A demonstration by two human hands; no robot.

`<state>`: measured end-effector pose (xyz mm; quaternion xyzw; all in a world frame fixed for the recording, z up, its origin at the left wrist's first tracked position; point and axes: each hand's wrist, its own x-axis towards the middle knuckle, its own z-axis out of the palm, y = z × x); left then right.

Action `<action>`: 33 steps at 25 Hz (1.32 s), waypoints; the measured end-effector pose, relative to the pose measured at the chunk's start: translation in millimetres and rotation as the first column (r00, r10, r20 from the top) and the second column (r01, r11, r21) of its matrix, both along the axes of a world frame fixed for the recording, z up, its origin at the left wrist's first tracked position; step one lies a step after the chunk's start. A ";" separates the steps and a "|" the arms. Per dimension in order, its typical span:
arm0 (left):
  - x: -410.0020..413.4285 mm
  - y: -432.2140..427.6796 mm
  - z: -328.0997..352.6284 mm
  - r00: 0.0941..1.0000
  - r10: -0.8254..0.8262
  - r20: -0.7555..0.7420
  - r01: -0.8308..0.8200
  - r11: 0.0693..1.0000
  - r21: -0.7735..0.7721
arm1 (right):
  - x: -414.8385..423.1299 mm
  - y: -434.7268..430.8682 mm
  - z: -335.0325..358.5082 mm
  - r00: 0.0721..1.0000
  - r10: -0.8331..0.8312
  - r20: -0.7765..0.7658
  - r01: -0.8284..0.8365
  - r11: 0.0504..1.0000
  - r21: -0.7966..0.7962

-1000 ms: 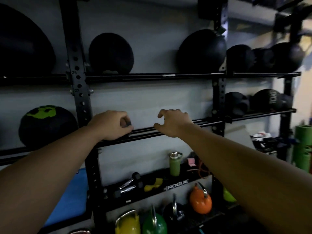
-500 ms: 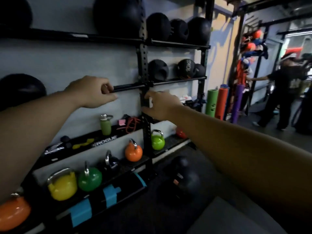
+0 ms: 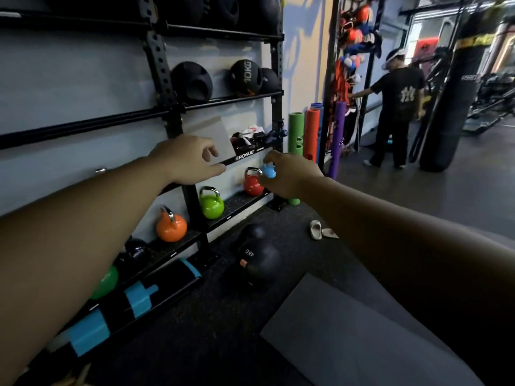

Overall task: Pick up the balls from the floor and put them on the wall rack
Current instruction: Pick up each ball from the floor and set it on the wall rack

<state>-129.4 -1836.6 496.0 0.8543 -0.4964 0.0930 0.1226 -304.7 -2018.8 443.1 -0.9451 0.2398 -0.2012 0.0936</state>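
Two black balls lie on the dark floor by the rack's foot: a large one marked 4KG [image 3: 257,260] and a smaller one [image 3: 252,232] just behind it. The black wall rack [image 3: 164,76] carries more black balls, among them one marked 10KG [image 3: 245,78]. My left hand [image 3: 189,160] hangs in the air before the rack with loosely curled fingers, holding nothing. My right hand [image 3: 289,174] is stretched out beside it, fingers apart and empty, well above the floor balls.
Coloured kettlebells stand on the low shelf: orange [image 3: 170,225], green [image 3: 211,203], red [image 3: 253,182]. A grey mat [image 3: 348,338] lies on the floor at lower right. Pale sandals [image 3: 320,232] lie nearby. A person in black [image 3: 395,107] stands by foam rollers [image 3: 296,132] and a punching bag [image 3: 451,101].
My view has swung right and down from the upper shelves to the floor. Both hands have come off the rack bar and dropped lower; the floor balls have come into sight.
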 end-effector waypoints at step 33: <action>416.6 -376.5 -260.9 0.957 0.120 -0.263 -0.035 0.951 0.307 | 423.6 -379.8 -245.9 0.943 0.022 -0.332 0.019 0.993 0.119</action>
